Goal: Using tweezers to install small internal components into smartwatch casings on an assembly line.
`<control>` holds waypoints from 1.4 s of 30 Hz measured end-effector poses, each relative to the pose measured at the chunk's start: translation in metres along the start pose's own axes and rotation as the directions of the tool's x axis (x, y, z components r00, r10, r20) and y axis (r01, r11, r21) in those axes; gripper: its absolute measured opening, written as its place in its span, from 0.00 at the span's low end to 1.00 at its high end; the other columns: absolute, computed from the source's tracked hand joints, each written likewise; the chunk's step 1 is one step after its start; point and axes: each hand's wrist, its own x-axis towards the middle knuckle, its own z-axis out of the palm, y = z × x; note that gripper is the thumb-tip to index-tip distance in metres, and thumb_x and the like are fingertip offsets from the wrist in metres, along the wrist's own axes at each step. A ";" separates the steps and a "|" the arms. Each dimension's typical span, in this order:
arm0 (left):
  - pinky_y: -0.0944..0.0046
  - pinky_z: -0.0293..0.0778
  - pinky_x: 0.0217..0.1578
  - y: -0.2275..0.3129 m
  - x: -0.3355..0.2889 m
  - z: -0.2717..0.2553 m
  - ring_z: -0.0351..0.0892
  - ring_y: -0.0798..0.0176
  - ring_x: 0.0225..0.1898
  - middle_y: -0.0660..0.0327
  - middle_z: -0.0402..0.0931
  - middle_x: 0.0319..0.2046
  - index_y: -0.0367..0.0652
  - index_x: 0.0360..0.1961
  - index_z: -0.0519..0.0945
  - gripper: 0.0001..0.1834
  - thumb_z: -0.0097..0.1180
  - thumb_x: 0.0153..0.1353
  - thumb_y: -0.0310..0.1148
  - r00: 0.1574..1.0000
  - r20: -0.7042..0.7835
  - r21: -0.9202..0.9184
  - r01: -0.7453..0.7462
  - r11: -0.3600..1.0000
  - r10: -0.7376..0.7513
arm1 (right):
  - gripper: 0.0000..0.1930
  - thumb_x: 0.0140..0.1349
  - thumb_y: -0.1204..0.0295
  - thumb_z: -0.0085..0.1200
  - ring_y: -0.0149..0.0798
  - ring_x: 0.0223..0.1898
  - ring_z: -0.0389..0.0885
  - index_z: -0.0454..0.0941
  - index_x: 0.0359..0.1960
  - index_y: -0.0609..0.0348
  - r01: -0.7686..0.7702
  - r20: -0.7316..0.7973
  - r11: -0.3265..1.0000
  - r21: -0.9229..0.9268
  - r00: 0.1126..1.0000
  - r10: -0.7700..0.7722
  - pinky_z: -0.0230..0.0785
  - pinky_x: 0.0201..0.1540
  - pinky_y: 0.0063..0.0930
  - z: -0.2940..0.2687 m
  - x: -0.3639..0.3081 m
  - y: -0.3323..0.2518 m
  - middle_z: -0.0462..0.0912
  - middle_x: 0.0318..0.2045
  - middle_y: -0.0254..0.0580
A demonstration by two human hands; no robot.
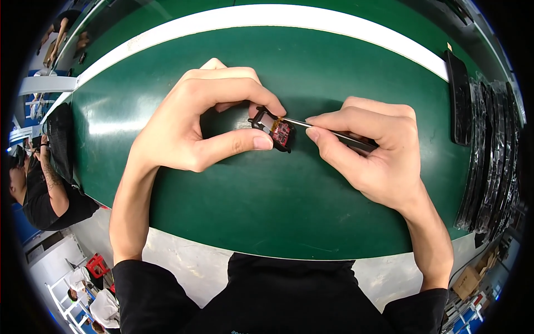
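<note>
Between the thumb and fingers of my left hand (206, 119) is a small black device housing (259, 118), held a little above the green table (267, 206). Its inside faces up, showing a red circuit board (282, 134) and an amber flex strip beside a pale rectangular part. My right hand (378, 142) pinches a pair of dark metal tweezers (353, 142) pointing left. The tweezers' tip reaches the amber strip at the housing's upper edge. Whether the tip grips the strip or only touches it is too small to tell.
Stacked black trays in clear plastic (484, 156) line the table's right side, beside a long black tray (458, 97). A white strip (267, 15) borders the far edge. At the left lies a black mesh item (60, 139), near a person in black (53, 189).
</note>
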 end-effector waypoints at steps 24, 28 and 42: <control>0.62 0.62 0.41 -0.003 0.000 0.003 0.74 0.64 0.33 0.62 0.88 0.36 0.40 0.48 0.93 0.26 0.80 0.51 0.45 1.000 -0.022 -0.033 -0.006 0.999 0.005 | 0.04 0.61 0.82 0.72 0.30 0.20 0.77 0.93 0.37 0.65 -0.023 0.024 1.000 0.002 0.999 0.023 0.62 0.23 0.27 0.000 0.003 -0.001 0.84 0.21 0.39; 0.61 0.62 0.42 -0.006 -0.002 0.001 0.74 0.64 0.32 0.62 0.88 0.36 0.41 0.48 0.93 0.26 0.80 0.51 0.45 0.999 -0.018 0.032 -0.051 0.998 0.051 | 0.06 0.61 0.82 0.73 0.27 0.20 0.74 0.95 0.40 0.63 0.007 0.023 1.000 0.017 1.000 -0.007 0.58 0.24 0.26 0.001 0.002 0.001 0.83 0.21 0.36; 0.62 0.61 0.40 0.000 0.000 0.000 0.72 0.65 0.32 0.62 0.88 0.36 0.41 0.48 0.93 0.25 0.78 0.53 0.45 1.000 -0.004 0.044 -0.020 0.999 0.021 | 0.06 0.63 0.81 0.73 0.27 0.21 0.76 0.95 0.40 0.63 0.011 0.009 1.000 0.013 1.000 -0.011 0.60 0.24 0.25 0.001 0.000 0.002 0.84 0.21 0.37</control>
